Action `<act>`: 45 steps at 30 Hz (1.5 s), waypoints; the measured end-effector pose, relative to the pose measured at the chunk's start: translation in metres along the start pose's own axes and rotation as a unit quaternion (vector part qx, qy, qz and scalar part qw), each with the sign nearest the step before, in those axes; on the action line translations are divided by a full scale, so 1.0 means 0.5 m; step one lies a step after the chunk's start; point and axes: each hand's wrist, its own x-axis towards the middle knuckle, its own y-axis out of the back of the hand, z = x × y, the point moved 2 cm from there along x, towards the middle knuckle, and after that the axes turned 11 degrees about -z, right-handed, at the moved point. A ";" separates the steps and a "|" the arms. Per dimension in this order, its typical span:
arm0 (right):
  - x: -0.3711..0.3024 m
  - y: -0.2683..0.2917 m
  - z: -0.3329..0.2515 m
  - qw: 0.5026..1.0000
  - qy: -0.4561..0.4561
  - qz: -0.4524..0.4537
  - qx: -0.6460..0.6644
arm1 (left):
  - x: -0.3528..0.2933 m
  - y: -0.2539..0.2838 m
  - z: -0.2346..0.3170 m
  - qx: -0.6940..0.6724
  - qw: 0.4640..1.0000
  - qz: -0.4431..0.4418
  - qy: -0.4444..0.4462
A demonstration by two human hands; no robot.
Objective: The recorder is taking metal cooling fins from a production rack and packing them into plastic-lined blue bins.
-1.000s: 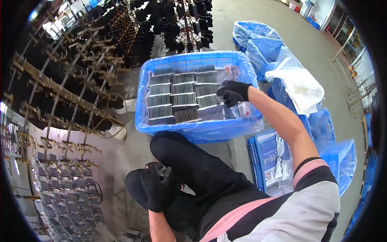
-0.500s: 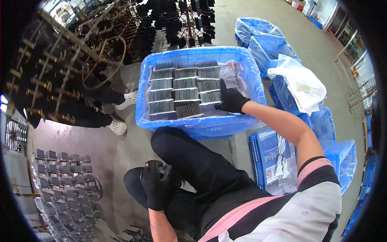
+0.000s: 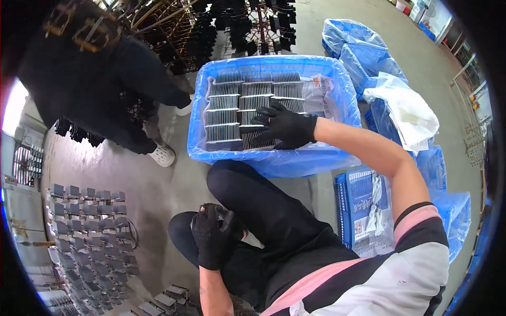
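Note:
A blue plastic crate point(image 3: 196, 116) lined with clear film stands beyond my knees, holding rows of dark finned heat sinks point(image 3: 222, 102) on a printed sheet. Over the front right part of these rows my right hand point(image 3: 287, 126), in a black glove, lies with its fingers spread, hiding some pieces beneath. It seems to rest on their tops, with nothing visible in its grip. My left hand point(image 3: 212, 234), also black-gloved, is curled beside my bent knee. A dark, shiny bit shows at its fingers, too hidden to name.
At the left stands another person in dark clothes point(image 3: 105, 89) beside hanging racks point(image 3: 258, 26). Several small dark metal pieces point(image 3: 87, 226) hang in rows lower left. Film-lined crates point(image 3: 363, 60), a white sheet pile point(image 3: 403, 116) and a blue crate point(image 3: 343, 210) lie to the right.
My right hand has moved left from the heat sinks' right edge onto them, its fingers spreading. My left hand stays curled. The other person has shifted, and the hooked frame at the left has moved away.

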 end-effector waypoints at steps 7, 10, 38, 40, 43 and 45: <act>0.027 -0.034 0.019 0.998 -0.001 -0.016 0.063 | 0.008 0.016 0.012 0.003 0.999 -0.042 0.026; 0.048 -0.057 0.012 0.997 -0.012 0.015 0.074 | 0.017 0.026 0.024 0.006 0.998 -0.061 -0.003; -0.200 -0.098 0.249 0.946 -0.313 0.055 0.071 | 0.018 0.040 0.052 0.126 0.990 -0.036 -0.048; -0.202 -0.153 0.273 0.974 -0.206 -0.049 -0.077 | 0.021 0.043 0.054 0.108 0.991 -0.040 -0.068; -0.103 -0.149 0.242 0.583 -0.263 0.178 0.748 | 0.018 0.045 0.052 0.102 0.992 -0.041 -0.065; -0.088 -0.131 0.221 0.559 -0.267 0.169 0.767 | 0.015 0.047 0.049 0.104 0.992 -0.044 -0.053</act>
